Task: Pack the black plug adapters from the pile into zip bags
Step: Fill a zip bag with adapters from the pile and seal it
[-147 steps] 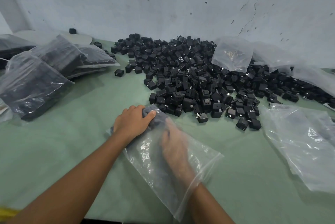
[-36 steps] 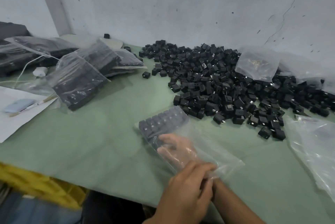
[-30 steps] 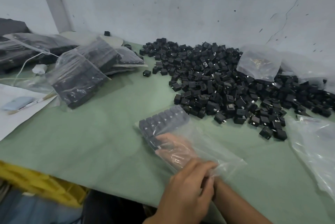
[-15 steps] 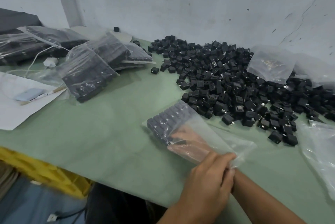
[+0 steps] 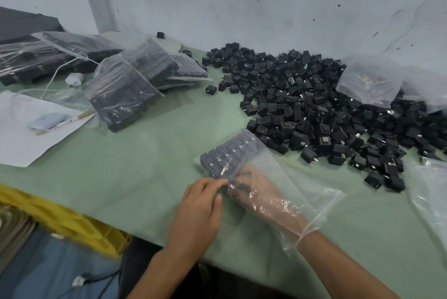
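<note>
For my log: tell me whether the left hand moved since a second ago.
Yes. The left hand moved from the zip bag mouth forward along its edge toward the adapters.

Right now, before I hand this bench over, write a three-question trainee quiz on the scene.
1. True or false: the right hand is inside the clear plastic zip bag.
2. Multiple choice: the black plug adapters in that bag are A) lined up at its closed end, B) spilled at its mouth, C) absent.
3. Short answer: what colour is the cloth table cover under the loose adapter pile?
Key: 1 true; 2 A; 3 green.
</note>
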### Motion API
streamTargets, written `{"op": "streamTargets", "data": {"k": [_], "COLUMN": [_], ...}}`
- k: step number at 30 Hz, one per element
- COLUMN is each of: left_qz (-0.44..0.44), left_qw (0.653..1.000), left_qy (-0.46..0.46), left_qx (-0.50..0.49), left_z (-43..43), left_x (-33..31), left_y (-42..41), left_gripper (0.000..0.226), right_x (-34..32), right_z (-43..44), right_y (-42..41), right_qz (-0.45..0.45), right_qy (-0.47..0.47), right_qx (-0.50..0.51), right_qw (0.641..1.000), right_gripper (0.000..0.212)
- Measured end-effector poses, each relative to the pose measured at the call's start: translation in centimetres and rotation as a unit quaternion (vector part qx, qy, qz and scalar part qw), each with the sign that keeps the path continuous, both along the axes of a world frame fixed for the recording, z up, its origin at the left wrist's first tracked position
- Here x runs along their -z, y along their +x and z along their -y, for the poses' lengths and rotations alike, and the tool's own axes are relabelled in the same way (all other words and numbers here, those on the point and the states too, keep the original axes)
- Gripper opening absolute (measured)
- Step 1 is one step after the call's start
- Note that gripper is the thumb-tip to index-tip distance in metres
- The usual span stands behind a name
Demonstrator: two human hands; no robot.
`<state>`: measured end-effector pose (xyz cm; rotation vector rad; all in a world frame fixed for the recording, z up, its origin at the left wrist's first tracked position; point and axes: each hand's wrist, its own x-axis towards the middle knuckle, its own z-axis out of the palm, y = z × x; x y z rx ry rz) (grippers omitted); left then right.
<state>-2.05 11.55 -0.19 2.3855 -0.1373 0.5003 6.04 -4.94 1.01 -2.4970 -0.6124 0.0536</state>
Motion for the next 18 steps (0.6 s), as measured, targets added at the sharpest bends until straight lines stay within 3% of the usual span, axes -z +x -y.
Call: {"op": "streamTargets", "data": {"k": [1, 5, 10, 13, 16, 18], "left_qz": [-0.014, -0.060, -0.047, -0.043, -0.044, -0.045], "left_qw": [0.999, 0.991, 0.993, 0.994, 0.994, 0.994], "left_qy": [0.031, 0.115, 0.106, 0.102, 0.098, 0.094], "left_qx": [0.011, 0.042, 0.026, 0.019, 0.018, 0.018], "left_z": [-0.5, -1.0, -1.0, -0.9, -0.9, -0.8], "left_x": [0.1, 0.5, 1.4, 1.4, 1.2, 1.1], "left_y": [0.6, 1.8, 2.2, 2.1, 2.0, 2.0], "left_gripper": [0.043, 0.055, 0.059, 0.055, 0.054, 0.053], "right_x": [-0.1, 0.2, -0.5, -1.2, -2.3, -3.2], "right_z": [0.2, 0.6, 0.2, 2.0, 6.7, 10.2], "right_y": [-0.1, 0.4, -0.3, -0.8, -3.0, -5.2], "right_qz": [-0.042, -0.045, -0.073, -0.170, -0.243, -0.297], "right_qy": [-0.023, -0.023, 0.062, 0.132, 0.186, 0.218], "right_qx": [-0.005, -0.008, -0.014, -0.021, -0.004, 0.027], "right_qw": [0.999, 0.999, 0.995, 0.976, 0.952, 0.929], "right_gripper": [0.028, 0.030, 0.024, 0.017, 0.035, 0.032]}}
